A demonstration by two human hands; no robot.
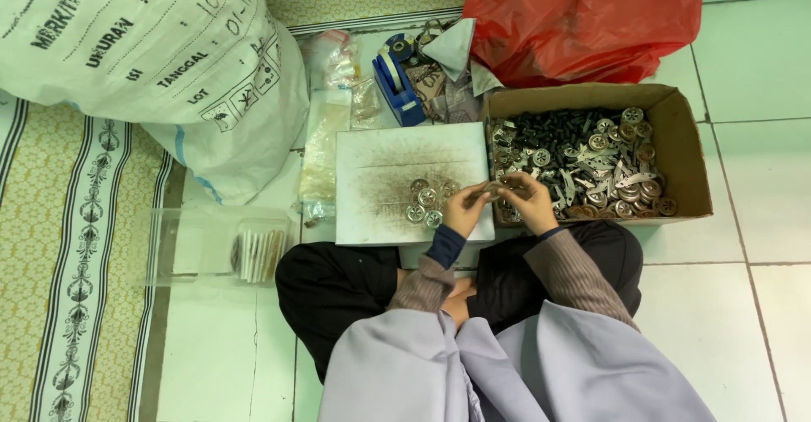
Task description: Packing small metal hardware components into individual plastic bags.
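Fitting a small metal part [494,189] between your left hand [464,209] and right hand [531,202], both pinching it; next, I judge, it joins the discs [427,201] on the board [380,147]

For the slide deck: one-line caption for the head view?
Seated person's left hand and right hand hold a small metal part between white board and cardboard box of metal parts.

A single head-worn camera looks almost straight down from above the seated person, near enough that the lap fills the near edge, the white board [397,177] centre and cardboard box [676,135] right
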